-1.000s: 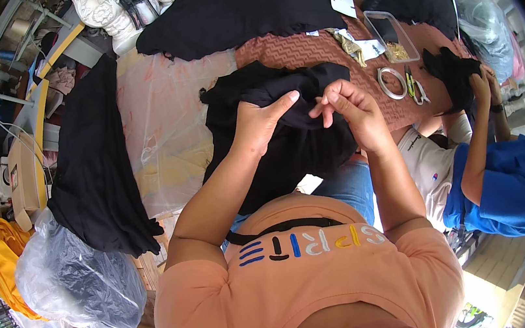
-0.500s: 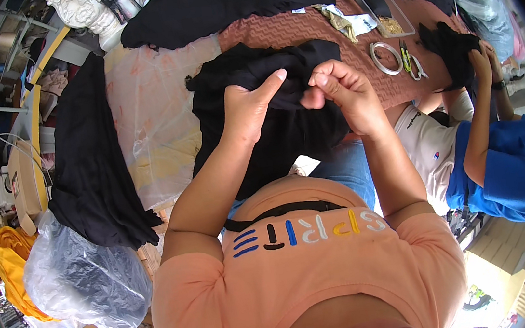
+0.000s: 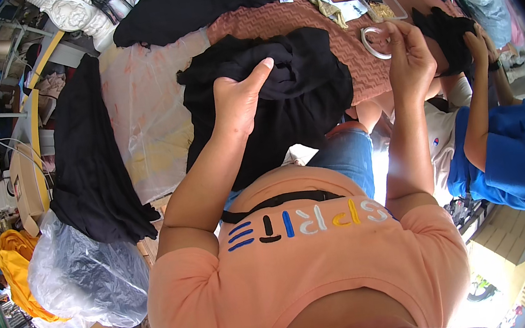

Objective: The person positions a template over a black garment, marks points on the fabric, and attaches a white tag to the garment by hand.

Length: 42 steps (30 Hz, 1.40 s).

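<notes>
A black cloth garment [image 3: 325,84] lies bunched on the table's near edge and over my lap. My left hand [image 3: 236,101] grips it, thumb on top pointing right and the other fingers hidden under the folds. To the right, apart from the cloth, my right hand [image 3: 410,60] is raised with thumb and forefinger pinched together. What the pinch holds, if anything, is too fine to see. Just beyond those fingertips is a white ring-shaped coil [image 3: 369,50], partly covered by the hand.
Black cloths drape the table's far side [image 3: 210,3] and left side [image 3: 82,160]. A clear plastic box [image 3: 402,8] with small gold bits stands at far right. On the right, a co-worker's hands [image 3: 478,49] hold black cloth. A clear plastic bag [image 3: 86,277] bulges at lower left.
My right hand has moved from close above the cloth out to the right, still pinched, now covering the yellow-handled snips. My left hand keeps its grip on the cloth.
</notes>
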Each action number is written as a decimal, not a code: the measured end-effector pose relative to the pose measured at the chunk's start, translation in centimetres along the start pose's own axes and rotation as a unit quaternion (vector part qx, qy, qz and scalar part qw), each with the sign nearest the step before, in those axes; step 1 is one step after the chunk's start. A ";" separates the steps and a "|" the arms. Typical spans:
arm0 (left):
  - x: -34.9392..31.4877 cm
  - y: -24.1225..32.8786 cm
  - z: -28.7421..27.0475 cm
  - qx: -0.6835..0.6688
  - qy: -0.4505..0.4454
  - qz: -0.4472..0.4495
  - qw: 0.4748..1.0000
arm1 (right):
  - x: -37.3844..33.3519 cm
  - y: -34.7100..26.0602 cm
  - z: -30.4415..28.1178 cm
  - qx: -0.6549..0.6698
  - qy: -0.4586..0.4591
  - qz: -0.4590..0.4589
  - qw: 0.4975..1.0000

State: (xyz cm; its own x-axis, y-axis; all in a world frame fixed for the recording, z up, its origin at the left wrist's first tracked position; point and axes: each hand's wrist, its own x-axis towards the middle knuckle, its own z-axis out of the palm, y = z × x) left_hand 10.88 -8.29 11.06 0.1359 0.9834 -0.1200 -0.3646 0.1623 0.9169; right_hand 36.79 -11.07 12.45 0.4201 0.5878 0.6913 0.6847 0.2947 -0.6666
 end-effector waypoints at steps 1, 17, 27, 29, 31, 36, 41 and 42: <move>-0.2 0.0 0.4 -0.009 0.001 0.002 1.000 | 0.0 0.1 0.1 0.074 0.014 0.037 0.997; -0.1 -1.1 0.1 0.048 -0.002 0.019 0.999 | 0.7 2.0 -1.5 0.547 -0.071 0.255 0.794; -2.1 -0.4 0.6 -0.090 -0.050 0.022 0.994 | -7.2 -5.6 2.7 0.411 -0.257 0.263 0.834; -2.0 -0.8 0.2 -0.081 -0.052 0.028 0.995 | -7.8 -5.9 3.2 0.390 -0.270 0.277 0.835; -2.0 -0.9 0.0 -0.076 -0.055 0.031 0.995 | -8.3 -6.2 3.7 0.380 -0.273 0.281 0.838; -2.1 -0.9 0.0 -0.052 -0.069 0.017 0.996 | -8.4 -6.3 3.8 0.380 -0.247 0.275 0.848; -2.1 -1.0 0.2 -0.083 -0.072 0.030 0.993 | -8.3 -6.4 4.0 0.369 -0.241 0.265 0.858; -2.1 -1.0 0.2 -0.084 -0.072 0.029 0.993 | -8.2 -6.4 4.0 0.371 -0.239 0.263 0.858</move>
State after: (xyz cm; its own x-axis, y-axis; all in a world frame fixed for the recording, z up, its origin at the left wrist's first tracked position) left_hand 11.18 -10.55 10.50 0.2366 0.9716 -0.0019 -0.5233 0.1290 0.8423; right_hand 26.53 -14.77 9.94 0.1411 0.9762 0.1647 -0.1666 0.1874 -0.9681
